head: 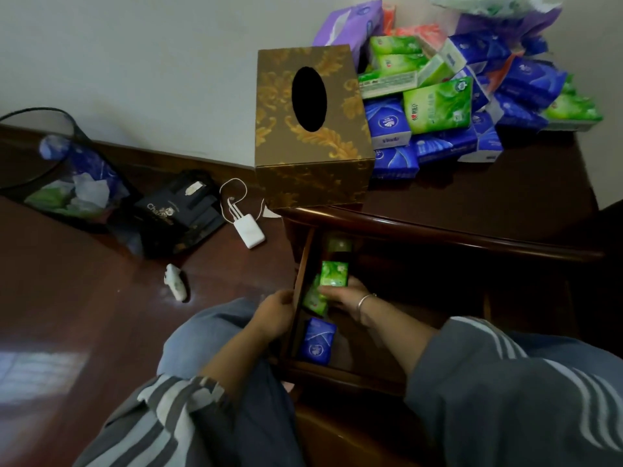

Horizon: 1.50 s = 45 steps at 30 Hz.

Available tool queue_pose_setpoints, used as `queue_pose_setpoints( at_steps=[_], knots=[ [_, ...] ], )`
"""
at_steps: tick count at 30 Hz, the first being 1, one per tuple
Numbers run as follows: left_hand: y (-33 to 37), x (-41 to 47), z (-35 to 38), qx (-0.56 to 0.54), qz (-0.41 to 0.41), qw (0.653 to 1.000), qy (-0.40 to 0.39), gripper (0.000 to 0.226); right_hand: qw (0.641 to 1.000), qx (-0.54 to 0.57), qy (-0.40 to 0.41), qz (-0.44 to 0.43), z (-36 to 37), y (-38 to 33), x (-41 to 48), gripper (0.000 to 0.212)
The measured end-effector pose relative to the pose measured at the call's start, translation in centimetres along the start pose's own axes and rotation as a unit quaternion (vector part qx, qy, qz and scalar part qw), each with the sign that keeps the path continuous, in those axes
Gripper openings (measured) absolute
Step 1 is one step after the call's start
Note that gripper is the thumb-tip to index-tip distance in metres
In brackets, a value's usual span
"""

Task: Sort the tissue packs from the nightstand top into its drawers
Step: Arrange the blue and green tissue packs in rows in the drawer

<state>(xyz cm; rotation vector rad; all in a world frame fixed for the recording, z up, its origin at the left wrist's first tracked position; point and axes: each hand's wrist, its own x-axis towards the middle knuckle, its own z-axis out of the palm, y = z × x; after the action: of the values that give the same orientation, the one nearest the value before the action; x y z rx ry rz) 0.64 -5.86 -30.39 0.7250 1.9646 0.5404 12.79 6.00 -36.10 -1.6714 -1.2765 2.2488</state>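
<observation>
The step in hand is setting a green pack (333,274) down inside the open drawer (337,369) of the nightstand. The right hand (345,298) reaches in from the right with its fingers (328,293) curled about the pack's lower end, holding it upright over the drawer floor, though the drawer is dim and just how thumb and fingers share the pinch is hard to make out. The left hand (274,313) has its fingers hooked over the drawer's left wall, which looks like a brace against sliding. In the drawer lie a second green pack (313,299), tilted against that left wall just beside the held one, a blue pack (318,340) nearer the front, and a third green pack (339,245) further back under the overhang. To do this well, the held pack should go down flat and square next to the other greens, not dropped on its edge, so that like sits with like and the row can close up tightly. The tilted green one would be worth nudging level in the same reach. The pinch should let go only once the pack rests on the drawer floor. Room matters, since the heap of tissue packs (435,109) on the nightstand top (472,193), behind the gold tissue box (310,129), is large and mixed in green, blue, purple and orange, so I judge most of the sorting is yet to be done
</observation>
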Motion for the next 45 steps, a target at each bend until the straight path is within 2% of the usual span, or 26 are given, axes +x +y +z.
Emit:
queue_pose_setpoints(
  at_steps=[3,6,7,8,10,12,18,22,25,29,32,35,38,40,45],
  knots=[
    [0.4,-0.1,-0.2,-0.005,0.010,1.000,0.000,0.028,0.991,-0.126,0.038,0.008,0.8,1.1,0.7,0.058],
    [0.3,-0.2,-0.3,-0.012,0.005,1.000,0.002,0.031,0.969,-0.230,0.094,0.020,1.0,1.3,1.1,0.101],
    [0.3,-0.2,-0.3,-0.018,0.003,1.000,0.000,0.031,0.968,-0.226,0.107,0.020,1.0,1.3,1.2,0.102],
    [0.3,-0.2,-0.3,-0.024,0.001,1.000,-0.003,0.032,0.974,-0.195,0.111,0.018,1.0,1.2,1.4,0.094],
    [0.4,-0.2,-0.4,-0.030,-0.003,1.000,-0.004,0.033,0.984,-0.126,0.121,0.013,1.0,1.2,1.6,0.063],
    [0.5,-0.2,-0.4,-0.034,-0.003,0.999,-0.007,0.032,0.982,-0.113,0.148,0.005,0.9,1.2,1.2,0.037],
    [0.6,-0.5,-0.1,-0.055,0.005,0.998,0.007,0.029,0.988,-0.116,0.087,0.049,2.8,1.7,0.2,0.023],
    [0.7,-0.7,-0.2,-0.057,0.005,0.998,0.004,0.032,0.986,-0.106,0.103,0.077,2.2,0.9,0.3,0.026],
    [0.7,-0.8,-0.3,-0.067,-0.004,0.998,-0.002,0.033,0.990,-0.081,0.072,0.085,2.0,0.5,0.1,0.023],
    [0.7,-0.8,-0.3,-0.069,-0.012,0.998,-0.006,0.034,0.992,-0.076,0.020,0.095,2.0,-0.4,-0.3,0.042],
    [0.6,-0.8,-0.3,-0.068,-0.015,0.998,-0.005,0.036,0.990,-0.093,0.038,0.099,0.4,-0.4,-1.0,0.052],
    [0.6,-0.9,-0.3,-0.071,-0.018,0.997,-0.011,0.036,0.983,-0.063,0.056,0.161,-1.5,1.5,-2.9,0.061],
    [0.5,-0.9,-0.2,-0.075,-0.020,0.997,-0.012,0.036,0.974,0.040,-0.030,0.221,-1.0,4.0,-4.7,0.073],
    [0.4,-0.9,-0.2,-0.086,-0.031,0.996,-0.016,0.037,0.971,0.075,-0.092,0.207,0.5,4.8,-5.1,0.077],
    [0.1,-0.9,-0.1,-0.123,-0.056,0.990,-0.028,0.036,0.976,0.087,-0.109,0.167,2.7,4.5,-4.5,0.080]
  ],
)
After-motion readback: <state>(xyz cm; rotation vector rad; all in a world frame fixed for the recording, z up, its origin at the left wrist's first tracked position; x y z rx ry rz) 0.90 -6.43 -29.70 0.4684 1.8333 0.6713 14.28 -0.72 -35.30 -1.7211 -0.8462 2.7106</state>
